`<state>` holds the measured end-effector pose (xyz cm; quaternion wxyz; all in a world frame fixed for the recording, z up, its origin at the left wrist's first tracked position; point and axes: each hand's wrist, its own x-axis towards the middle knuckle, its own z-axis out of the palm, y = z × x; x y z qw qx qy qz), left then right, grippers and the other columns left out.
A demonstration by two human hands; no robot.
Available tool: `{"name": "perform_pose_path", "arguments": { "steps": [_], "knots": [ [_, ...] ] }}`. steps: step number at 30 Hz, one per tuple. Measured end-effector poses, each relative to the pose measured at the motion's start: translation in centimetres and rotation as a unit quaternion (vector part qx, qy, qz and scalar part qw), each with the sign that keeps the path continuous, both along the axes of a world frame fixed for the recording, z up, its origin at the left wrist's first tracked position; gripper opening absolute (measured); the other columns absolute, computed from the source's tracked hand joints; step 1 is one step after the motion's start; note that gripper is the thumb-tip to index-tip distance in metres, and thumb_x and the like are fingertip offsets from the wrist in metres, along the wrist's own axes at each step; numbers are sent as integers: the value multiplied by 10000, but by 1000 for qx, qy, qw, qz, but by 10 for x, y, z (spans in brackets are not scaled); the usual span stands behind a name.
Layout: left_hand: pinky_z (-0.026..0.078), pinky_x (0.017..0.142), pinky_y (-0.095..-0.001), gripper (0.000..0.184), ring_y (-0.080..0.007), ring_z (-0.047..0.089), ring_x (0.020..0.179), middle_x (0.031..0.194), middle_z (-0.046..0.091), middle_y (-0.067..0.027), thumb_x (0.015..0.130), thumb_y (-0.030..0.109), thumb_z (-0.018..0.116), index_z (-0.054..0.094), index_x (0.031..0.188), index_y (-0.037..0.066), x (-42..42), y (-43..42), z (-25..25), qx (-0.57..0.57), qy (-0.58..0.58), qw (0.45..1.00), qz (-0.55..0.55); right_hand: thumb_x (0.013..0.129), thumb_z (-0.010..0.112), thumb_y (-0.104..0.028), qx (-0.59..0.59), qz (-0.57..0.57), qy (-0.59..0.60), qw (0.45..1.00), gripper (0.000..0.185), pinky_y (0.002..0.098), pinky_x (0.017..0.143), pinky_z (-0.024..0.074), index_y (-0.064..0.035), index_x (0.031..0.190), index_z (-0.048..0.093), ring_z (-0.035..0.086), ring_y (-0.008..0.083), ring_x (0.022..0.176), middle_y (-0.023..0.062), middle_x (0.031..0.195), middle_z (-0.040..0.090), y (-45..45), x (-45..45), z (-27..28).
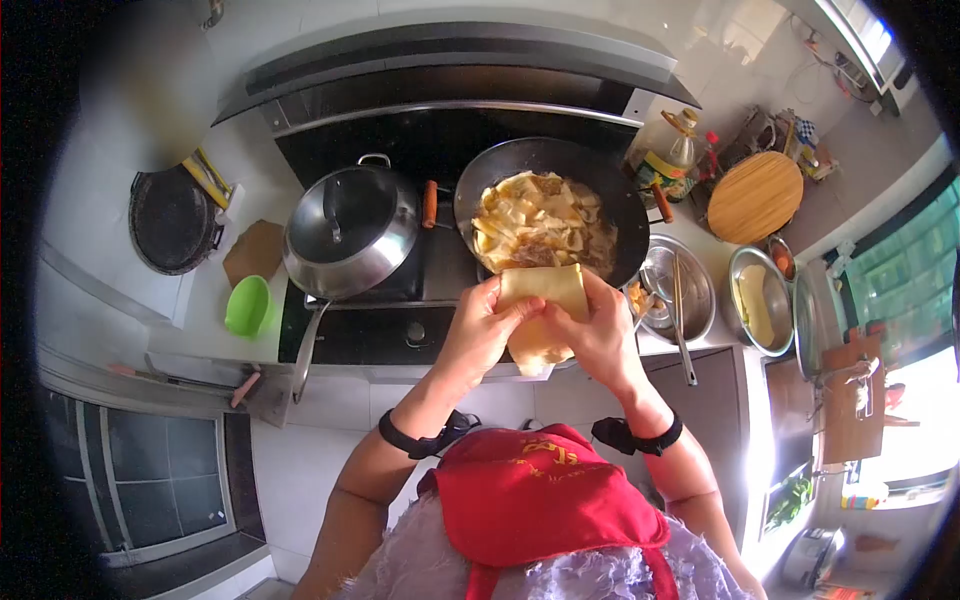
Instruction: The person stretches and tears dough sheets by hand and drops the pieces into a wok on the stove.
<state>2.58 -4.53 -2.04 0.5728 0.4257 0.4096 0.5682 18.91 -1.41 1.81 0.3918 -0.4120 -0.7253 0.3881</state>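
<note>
A pale yellow, flat sheet of dough or tofu skin (pixel 545 290) hangs between my two hands at the near edge of the wok. My left hand (pixel 488 325) grips its left side, thumb on top. On the right side my right hand (pixel 597 325) holds it the same way, the two thumbs nearly touching. Just beyond is a dark wok (pixel 626 225) with wooden handles on the stove, containing many folded pale yellow pieces (pixel 535 215) in brownish liquid.
Left of the wok stands a lidded steel pan (pixel 350 230), its long handle jutting over the counter edge. A green bowl (pixel 248 306) is farther left. To the right are a steel bowl (pixel 705 300) with chopsticks, another steel bowl (pixel 742 268), a round wooden board (pixel 757 197) and an oil bottle (pixel 675 150).
</note>
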Motion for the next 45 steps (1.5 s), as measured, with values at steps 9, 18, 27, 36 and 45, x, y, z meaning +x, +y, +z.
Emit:
{"name": "perform_pose_path", "arguments": {
  "steps": [9,18,27,36,45],
  "knots": [
    [486,856,-248,259,-92,613,914,986,666,-28,914,179,674,638,1081,-15,11,-3,14,-25,-79,989,-120,787,638,-87,-53,-26,19,998,171,270,627,493,12,923,606,592,84,684,86,747,660,6,33,12],
    [451,989,-451,355,-242,568,1045,1046,614,-102,977,321,530,575,1125,1,2,-6,46,-7,-350,936,-50,831,628,-80,-145,-36,100,984,114,217,581,483,-17,923,607,577,67,693,13,776,628,37,93,-25],
    [402,889,-340,228,-190,458,908,886,472,-43,1015,264,470,508,937,54,-27,-4,77,86,-379,921,-24,897,594,-105,-237,-132,234,934,159,188,450,381,-10,1020,629,520,54,543,31,765,617,92,209,-32],
    [450,1001,-469,293,-265,596,1064,1112,629,-109,978,219,545,560,1206,35,-28,-18,57,12,-271,962,43,771,650,40,-272,-185,97,940,245,318,618,599,11,1009,604,696,240,778,132,924,667,207,297,-92],
    [456,1019,-433,384,-264,584,1154,1210,617,-142,975,180,534,511,1300,-23,6,-17,61,6,-161,987,20,877,653,-198,-330,-166,83,926,503,369,856,514,-59,1324,466,624,192,978,60,1114,631,231,269,-149]
  ]
}}
